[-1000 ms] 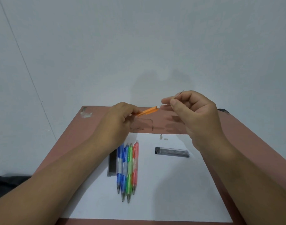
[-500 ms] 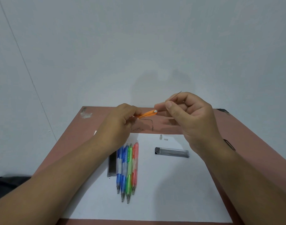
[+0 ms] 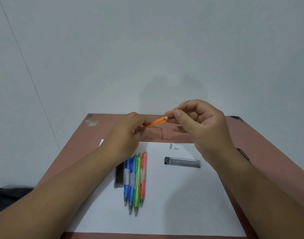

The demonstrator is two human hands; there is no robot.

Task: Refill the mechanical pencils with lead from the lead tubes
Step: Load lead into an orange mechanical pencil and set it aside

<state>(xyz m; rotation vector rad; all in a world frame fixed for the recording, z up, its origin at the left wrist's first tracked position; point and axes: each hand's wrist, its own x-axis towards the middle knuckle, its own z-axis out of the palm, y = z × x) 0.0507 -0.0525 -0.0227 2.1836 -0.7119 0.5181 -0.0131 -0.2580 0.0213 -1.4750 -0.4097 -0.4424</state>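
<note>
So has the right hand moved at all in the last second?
Yes. The right hand, pinching the lead, has shifted slightly left toward the orange pencil, judged against the lead tube lying on the paper.

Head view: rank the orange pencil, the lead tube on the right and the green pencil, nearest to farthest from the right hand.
1. orange pencil: its end is at the right hand fingertips.
2. lead tube: on the paper below the hand.
3. green pencil: in the row further left.

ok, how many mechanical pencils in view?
5. Orange plastic pencil gripped in the left hand; two blue, one green, one pink side by side on the white paper.
</note>
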